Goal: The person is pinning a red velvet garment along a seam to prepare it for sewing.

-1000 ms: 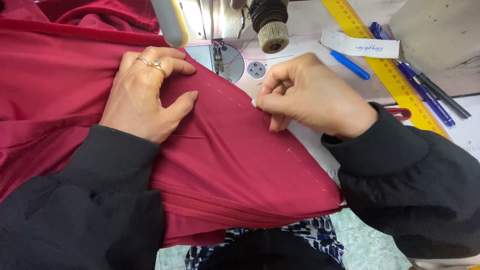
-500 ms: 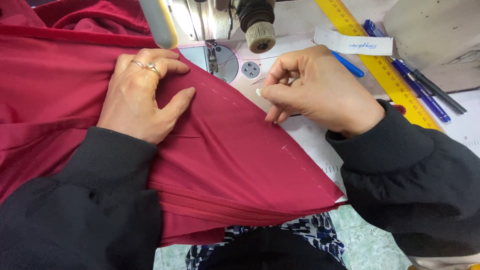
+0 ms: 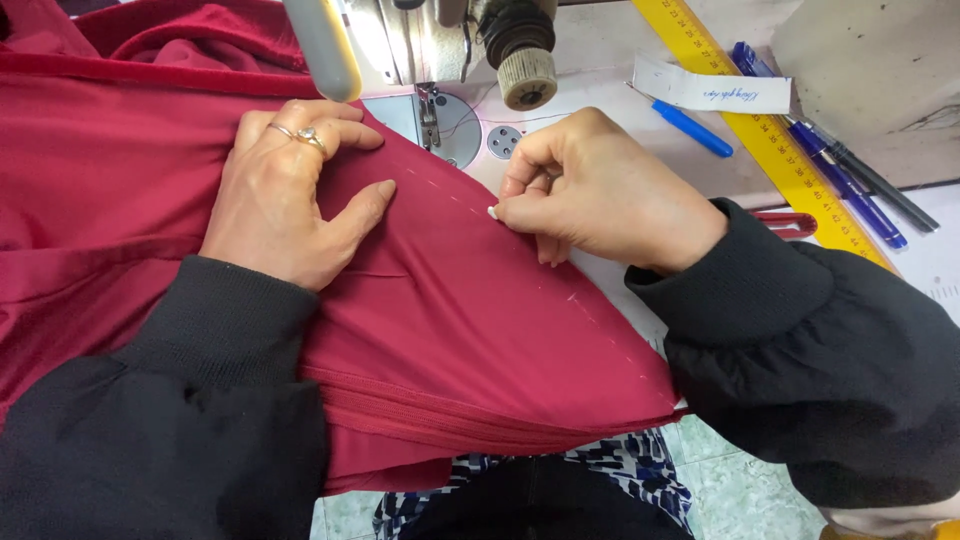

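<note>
A large piece of dark red fabric [image 3: 470, 320] lies folded over the sewing table, with a dashed chalk line running along its right edge. My left hand [image 3: 285, 205], wearing a ring, presses flat on the cloth just left of the needle plate [image 3: 445, 125]. My right hand [image 3: 600, 190] pinches the fabric's edge on the chalk line, fingers closed on the cloth. The sewing machine head [image 3: 440, 40] stands just beyond both hands, its presser foot [image 3: 428, 105] down near the cloth's far corner.
A yellow ruler [image 3: 770, 140] runs diagonally at the right. Blue pens [image 3: 820, 140] lie beside it, another blue pen [image 3: 690, 125] and a white paper label [image 3: 710, 92] lie nearer the machine. A red-handled tool [image 3: 785, 222] peeks out behind my right wrist.
Both hands have slid the fabric slightly toward the needle. My right hand's pinch has moved a little along the edge.
</note>
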